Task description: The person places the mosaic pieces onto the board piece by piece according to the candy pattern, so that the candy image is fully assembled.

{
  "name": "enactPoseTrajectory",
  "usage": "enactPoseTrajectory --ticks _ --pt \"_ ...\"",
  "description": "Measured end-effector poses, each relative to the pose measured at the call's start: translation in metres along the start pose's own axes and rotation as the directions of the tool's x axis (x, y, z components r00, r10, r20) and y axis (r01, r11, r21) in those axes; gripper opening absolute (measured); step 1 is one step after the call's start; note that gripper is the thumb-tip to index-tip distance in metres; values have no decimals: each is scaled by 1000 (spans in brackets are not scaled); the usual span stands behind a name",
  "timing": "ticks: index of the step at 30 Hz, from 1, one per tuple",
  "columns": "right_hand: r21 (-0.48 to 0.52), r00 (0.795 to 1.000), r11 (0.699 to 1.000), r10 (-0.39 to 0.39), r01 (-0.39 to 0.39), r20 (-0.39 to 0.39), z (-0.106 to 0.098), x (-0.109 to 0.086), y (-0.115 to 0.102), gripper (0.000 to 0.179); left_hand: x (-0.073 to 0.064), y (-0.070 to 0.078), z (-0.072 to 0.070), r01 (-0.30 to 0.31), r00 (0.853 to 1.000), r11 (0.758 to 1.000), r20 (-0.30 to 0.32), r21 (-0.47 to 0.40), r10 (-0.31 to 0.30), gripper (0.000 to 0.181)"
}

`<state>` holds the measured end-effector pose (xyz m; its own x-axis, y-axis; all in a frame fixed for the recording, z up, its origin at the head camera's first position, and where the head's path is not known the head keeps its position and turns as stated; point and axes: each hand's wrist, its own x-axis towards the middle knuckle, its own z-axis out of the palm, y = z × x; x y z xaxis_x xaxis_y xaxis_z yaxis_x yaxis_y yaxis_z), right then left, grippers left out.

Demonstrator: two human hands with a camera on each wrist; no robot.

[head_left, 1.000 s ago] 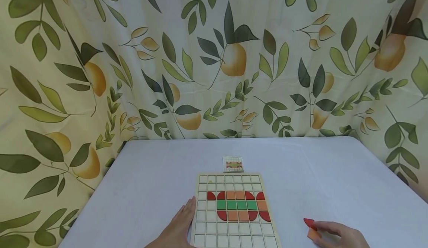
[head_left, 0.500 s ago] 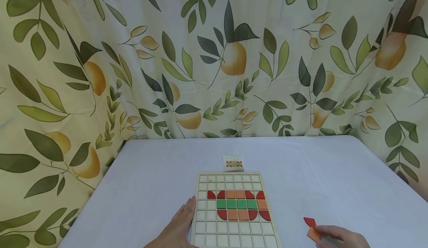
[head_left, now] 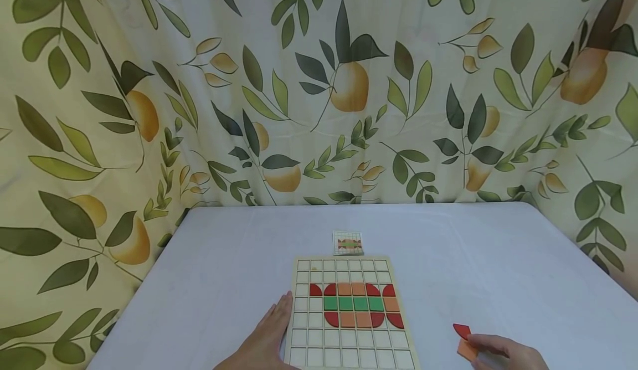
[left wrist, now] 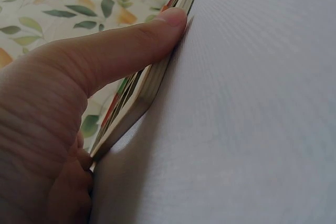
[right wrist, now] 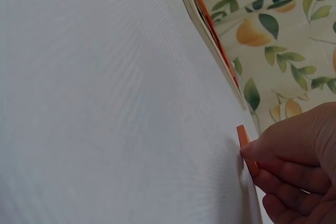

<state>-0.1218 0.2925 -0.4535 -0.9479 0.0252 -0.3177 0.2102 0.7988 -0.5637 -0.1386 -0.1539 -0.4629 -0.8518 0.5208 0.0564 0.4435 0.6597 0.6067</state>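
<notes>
A cream grid board (head_left: 325, 339) lies on the table, with red, orange and green tiles set in its middle rows. My left hand (head_left: 264, 334) rests against the board's left side with straight fingers. In the left wrist view, the thumb (left wrist: 126, 51) lies along the board's edge. To the right of the board, my right hand (head_left: 510, 353) pinches an orange square tile (head_left: 467, 350). A red curved tile (head_left: 461, 330) sits just beyond it at the fingertips; whether it is held or lying on the table I cannot tell. The right wrist view shows the orange tile (right wrist: 244, 137) standing edge-on between thumb and finger.
Beyond the board's far edge lies a small pattern card (head_left: 348, 243) showing a red, orange and green design on a grid. White cloth covers the table (head_left: 239, 253). A leaf-and-fruit patterned curtain (head_left: 349, 154) hangs behind it and along both sides.
My right fingers have shifted slightly on the tiles, and more of the orange tile shows below the red one. My left hand and the tiles on the board stay put.
</notes>
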Motion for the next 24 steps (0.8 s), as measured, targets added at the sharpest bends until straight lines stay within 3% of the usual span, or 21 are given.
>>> enactPoseTrajectory --ticks 15,19,24 --pt "-24 999 999 -31 30 -38 2 -3 -13 49 1 2 0 21 1000 1000 9 -14 -20 126" --pt "-57 989 993 -110 105 -96 5 -4 -19 44 1 3 -1 36 999 999 25 -20 -35 126" --pt "-4 987 990 -139 139 -84 8 -4 -31 43 2 3 -1 58 998 998 37 -27 -57 127"
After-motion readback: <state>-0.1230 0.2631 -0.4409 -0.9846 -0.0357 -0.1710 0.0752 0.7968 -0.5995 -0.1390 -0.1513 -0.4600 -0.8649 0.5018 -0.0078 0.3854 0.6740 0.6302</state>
